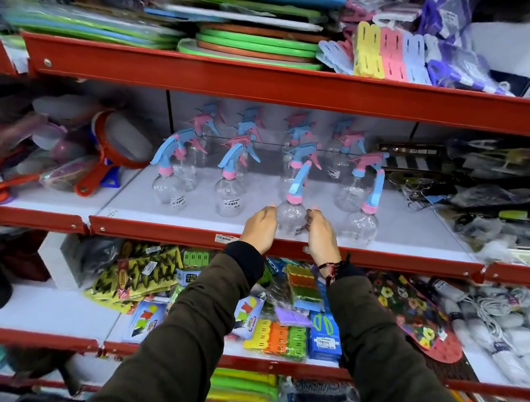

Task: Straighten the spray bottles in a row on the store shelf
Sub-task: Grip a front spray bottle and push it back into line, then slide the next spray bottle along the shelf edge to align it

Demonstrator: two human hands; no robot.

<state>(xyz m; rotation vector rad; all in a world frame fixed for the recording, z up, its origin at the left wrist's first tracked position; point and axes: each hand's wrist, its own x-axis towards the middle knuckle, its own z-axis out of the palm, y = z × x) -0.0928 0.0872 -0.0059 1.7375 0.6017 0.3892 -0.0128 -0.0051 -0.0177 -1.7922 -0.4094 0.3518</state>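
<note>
hands are cupped on either side of one clear spray bottle (pixel 291 218) in the front row; the left hand (pixel 260 228) is pressed to its left flank and the right hand (pixel 320 237) to its right, so the round body is grasped between both palms, probably so it can be turned or slid into line without tipping; its blue trigger head is pointed up and back, unlike the two bottles (pixel 199 190) to the left, whose nozzles are angled leftward; another bottle (pixel 360 225) is stood just beside on the right; the row is set near the front edge of a white shelf (pixel 419 228) with a red lip (pixel 154 233); more bottles are ranked behind; crowded store shelving is seen above and below, blurred at the sides.
</note>
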